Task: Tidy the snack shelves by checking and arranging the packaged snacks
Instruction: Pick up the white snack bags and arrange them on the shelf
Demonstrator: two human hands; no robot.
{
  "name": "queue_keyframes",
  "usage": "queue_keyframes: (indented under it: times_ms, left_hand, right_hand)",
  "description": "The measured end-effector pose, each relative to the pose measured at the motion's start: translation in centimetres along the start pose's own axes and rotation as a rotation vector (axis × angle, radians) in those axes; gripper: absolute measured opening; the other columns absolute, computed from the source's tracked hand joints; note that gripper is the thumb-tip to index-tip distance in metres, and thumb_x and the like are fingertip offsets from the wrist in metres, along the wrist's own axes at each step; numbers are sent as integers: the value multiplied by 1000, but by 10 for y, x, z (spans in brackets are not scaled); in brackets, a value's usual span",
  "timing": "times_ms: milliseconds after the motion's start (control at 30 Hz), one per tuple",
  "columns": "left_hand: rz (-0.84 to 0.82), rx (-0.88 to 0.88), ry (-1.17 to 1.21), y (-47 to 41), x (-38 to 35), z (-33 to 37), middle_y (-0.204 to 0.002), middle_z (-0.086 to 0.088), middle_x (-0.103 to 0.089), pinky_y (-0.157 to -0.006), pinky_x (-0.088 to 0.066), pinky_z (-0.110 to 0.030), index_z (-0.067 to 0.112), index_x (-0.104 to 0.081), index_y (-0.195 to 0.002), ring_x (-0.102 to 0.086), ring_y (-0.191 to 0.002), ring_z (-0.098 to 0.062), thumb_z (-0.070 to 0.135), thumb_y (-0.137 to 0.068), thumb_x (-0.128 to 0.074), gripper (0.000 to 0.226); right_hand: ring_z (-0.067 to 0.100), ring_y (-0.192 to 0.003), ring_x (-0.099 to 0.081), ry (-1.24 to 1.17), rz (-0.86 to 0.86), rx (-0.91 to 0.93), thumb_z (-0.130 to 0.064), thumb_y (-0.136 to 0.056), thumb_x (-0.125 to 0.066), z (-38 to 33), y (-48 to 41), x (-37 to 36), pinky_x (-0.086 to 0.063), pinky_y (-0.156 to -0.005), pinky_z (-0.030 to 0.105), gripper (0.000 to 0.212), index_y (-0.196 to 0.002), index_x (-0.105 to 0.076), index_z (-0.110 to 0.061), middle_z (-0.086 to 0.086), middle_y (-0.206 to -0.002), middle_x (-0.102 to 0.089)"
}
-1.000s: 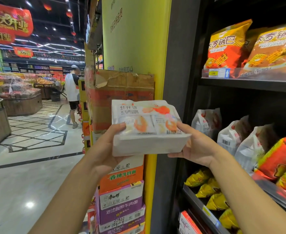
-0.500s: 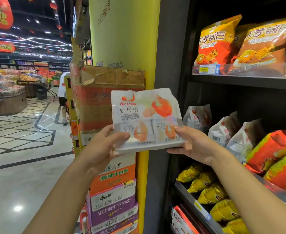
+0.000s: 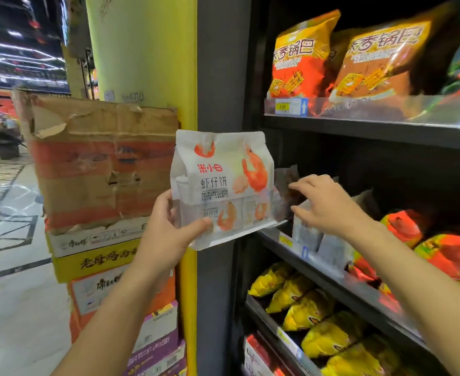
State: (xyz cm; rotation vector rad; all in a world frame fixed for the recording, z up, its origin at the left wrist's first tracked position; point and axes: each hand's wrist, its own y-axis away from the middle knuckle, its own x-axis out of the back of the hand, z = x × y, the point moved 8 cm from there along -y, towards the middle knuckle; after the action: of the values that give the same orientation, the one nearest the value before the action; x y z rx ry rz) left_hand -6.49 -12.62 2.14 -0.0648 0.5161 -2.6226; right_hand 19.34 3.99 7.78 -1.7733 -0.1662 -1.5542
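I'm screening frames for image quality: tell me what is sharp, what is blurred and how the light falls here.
Head view: the white shrimp bag in the left hand is sharpest, its print readable; the right hand and the shelf bags by it are blurred; the ceiling lights streak at top left; the shelf recess is dark.

Torn brown-and-red cardboard carton [image 3: 101, 164], topmost on a stack of printed cases [image 3: 95, 261]: white, yellow, orange, purple. Yellow pillar [image 3: 142, 50] just behind the stack. Glossy tiled floor [image 3: 11, 294] at left. Blurred ceiling lights [image 3: 19, 50], far left
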Motion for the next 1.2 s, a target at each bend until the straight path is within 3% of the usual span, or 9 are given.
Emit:
queue_keyframes:
  times_ms: [133, 267, 467, 567, 700, 900, 1100, 1200]
  left_hand:
    - [5, -40, -35, -28, -36, -13, -132, 15, -69, -102, -57, -38, 32, -47, -143, -69, -117, -2, 11, -84, -87, 74]
    - [2, -36, -12, -54, -66, -33, -136, 13, -67, -107, -55, -42, 35, -45, -142, -66, -123, -6, 9, -83, -88, 78]
    - [1, -70, -45, -80, -103, -60, -140, 16, -62, -108, -54, -41, 41, -44, -140, -60, -132, -8, 9, -80, -90, 81]
    - [-3, -76, -35, -87, -117, -74, -142, 14, -60, -105, -55, -37, 37, -43, -143, -57, -135, -9, 8, -81, -89, 82]
    - [-32, -98, -48, -97, -134, -87, -142, 14, -57, -91, -54, -20, 38, -41, -143, -56, -134, -10, 9, -83, -87, 81]
    - [-126, -95, -19, -118, -167, -107, -140, 17, -58, -101, -57, -35, 40, -42, -140, -58, -131, -6, 8, -83, -87, 79]
    - [-199, -125, -86, -135, -208, -121, -132, 30, -57, -101, -57, -36, 41, -40, -140, -56, -124, 6, 14, -82, -87, 79]
    - [-220, -122, -110, -142, -222, -130, -136, 24, -57, -103, -57, -40, 44, -38, -141, -57, -126, -1, 19, -82, -87, 81]
  right_hand:
    - [30, -152, -30, 294, -169, 3, -47, -101, -57, 31, -17, -17, -38, -117, 44, 74, -164, -25, -26, 5, -168, -31]
    - [32, -157, -22, 301, -306, -39, -51, -102, -55, 51, -24, -31, -37, -119, 48, 79, -167, -15, -28, 3, -174, -14]
    - [26, -140, -48, 240, -296, -44, -54, -102, -54, 70, -19, -37, -49, -102, 40, 67, -160, -33, -29, -1, -164, -35]
    - [26, -136, -49, 248, -287, -51, -55, -102, -53, 77, -11, -42, -50, -97, 39, 65, -158, -34, -29, -1, -160, -38]
    - [26, -137, -46, 238, -270, -61, -53, -102, -51, 81, 2, -42, -50, -97, 40, 63, -158, -33, -29, -1, -159, -36]
    - [27, -135, -46, 237, -254, -102, -54, -104, -48, 83, 13, -38, -49, -94, 39, 60, -156, -33, -29, -3, -157, -36]
    - [28, -135, -46, 249, -250, -139, -53, -104, -48, 84, 17, -37, -50, -93, 39, 59, -155, -34, -29, -3, -157, -36]
    - [27, -134, -47, 254, -254, -143, -54, -104, -49, 87, 19, -38, -51, -92, 38, 60, -156, -32, -30, -4, -157, -35]
